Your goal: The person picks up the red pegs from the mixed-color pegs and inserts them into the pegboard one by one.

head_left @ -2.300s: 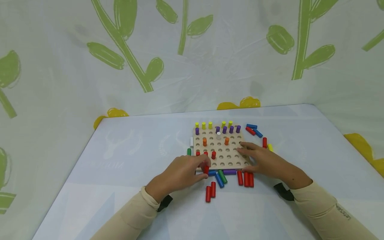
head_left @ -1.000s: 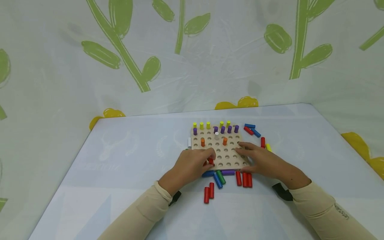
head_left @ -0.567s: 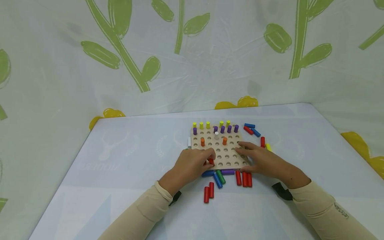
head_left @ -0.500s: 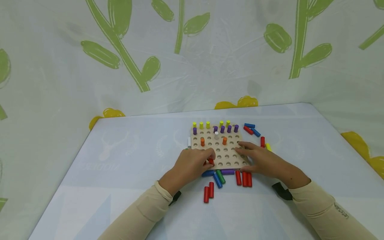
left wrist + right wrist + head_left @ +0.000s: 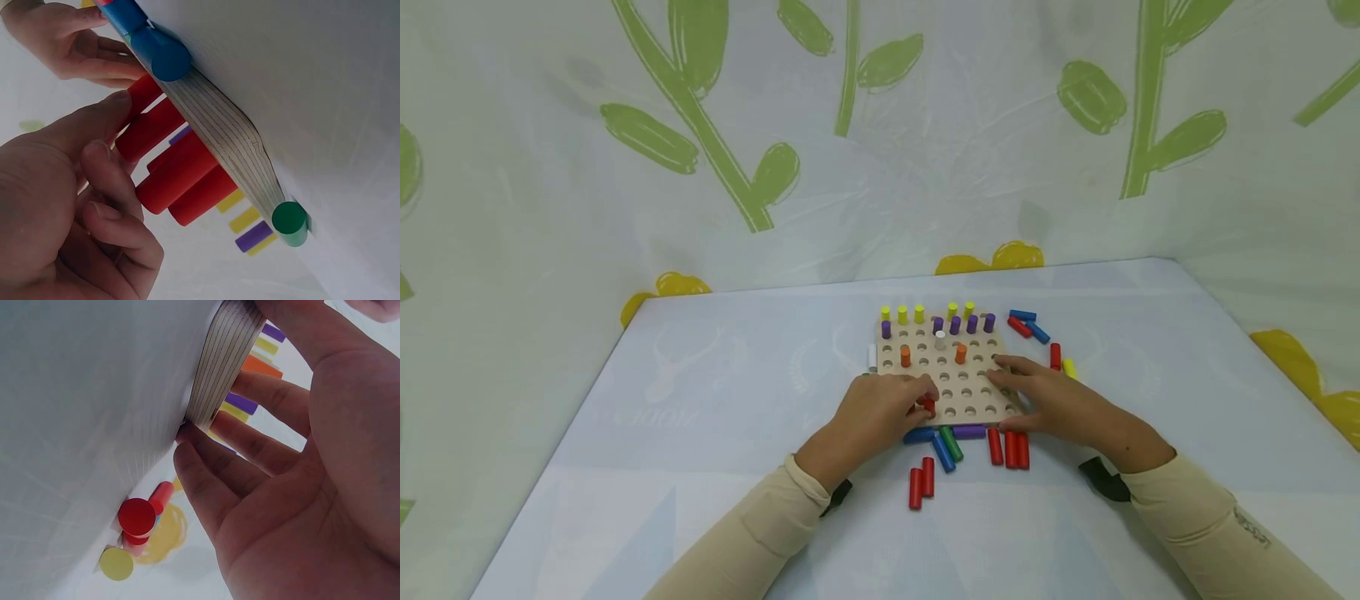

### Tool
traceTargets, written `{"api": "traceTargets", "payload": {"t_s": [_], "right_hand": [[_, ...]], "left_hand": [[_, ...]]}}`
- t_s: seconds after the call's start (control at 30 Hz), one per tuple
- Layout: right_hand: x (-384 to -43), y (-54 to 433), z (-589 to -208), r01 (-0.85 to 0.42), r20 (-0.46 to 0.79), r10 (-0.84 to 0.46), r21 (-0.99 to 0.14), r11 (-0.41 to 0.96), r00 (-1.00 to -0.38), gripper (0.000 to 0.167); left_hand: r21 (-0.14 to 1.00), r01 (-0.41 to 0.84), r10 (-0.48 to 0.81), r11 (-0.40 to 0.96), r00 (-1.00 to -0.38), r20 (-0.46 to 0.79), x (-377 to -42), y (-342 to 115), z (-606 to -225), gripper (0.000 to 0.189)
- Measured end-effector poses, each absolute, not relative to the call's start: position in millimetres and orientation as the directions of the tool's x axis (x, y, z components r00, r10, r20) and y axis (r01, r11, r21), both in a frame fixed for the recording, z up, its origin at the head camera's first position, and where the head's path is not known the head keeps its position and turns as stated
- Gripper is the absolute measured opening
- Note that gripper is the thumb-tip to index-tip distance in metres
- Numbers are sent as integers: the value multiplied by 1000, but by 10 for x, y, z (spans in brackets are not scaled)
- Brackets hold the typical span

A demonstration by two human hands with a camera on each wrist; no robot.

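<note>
My left hand (image 5: 872,417) pinches a red peg (image 5: 929,407) at the near-left part of a wooden pegboard (image 5: 970,402). In the left wrist view the thumb lies against this red peg (image 5: 145,95), which stands in the board, and several more red pegs (image 5: 178,175) stand close by. Whether it is fully seated cannot be seen. My right hand (image 5: 1063,406) rests at the board's right side with fingers spread, thumb near the front corner; the right wrist view shows its fingertips along the board's edge (image 5: 219,369). Yellow, purple, white and orange pegs stand farther back.
Loose red pegs (image 5: 915,487), a blue peg (image 5: 943,453), a green peg (image 5: 952,443) and a purple peg (image 5: 969,432) lie before the board. More loose pegs, including a blue one (image 5: 1038,332), lie on its right. A white peg (image 5: 872,357) is at its left.
My left hand has moved right and forward from the board's front-left corner onto the board, carrying the red peg, then stayed there. My right hand has kept its place.
</note>
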State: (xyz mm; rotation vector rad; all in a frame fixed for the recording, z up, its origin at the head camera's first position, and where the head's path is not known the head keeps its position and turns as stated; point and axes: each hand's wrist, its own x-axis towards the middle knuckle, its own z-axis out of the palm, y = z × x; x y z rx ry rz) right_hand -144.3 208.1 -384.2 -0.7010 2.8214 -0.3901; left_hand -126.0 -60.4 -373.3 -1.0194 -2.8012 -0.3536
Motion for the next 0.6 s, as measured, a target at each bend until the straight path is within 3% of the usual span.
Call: {"api": "traceTargets", "payload": {"t_s": [0.4, 0.6], "right_hand": [[-1448, 2082, -3828, -445, -116, -492, -286, 848, -863, 75], [-1438, 2084, -3855, -422, -140, -477, -303, 855, -867, 76]], "left_hand": [[202, 632, 602, 748, -774, 196, -1258, -648, -3694, 25], [259, 649, 627, 715, -760, 174, -1207, -684, -3617, 17]]}}
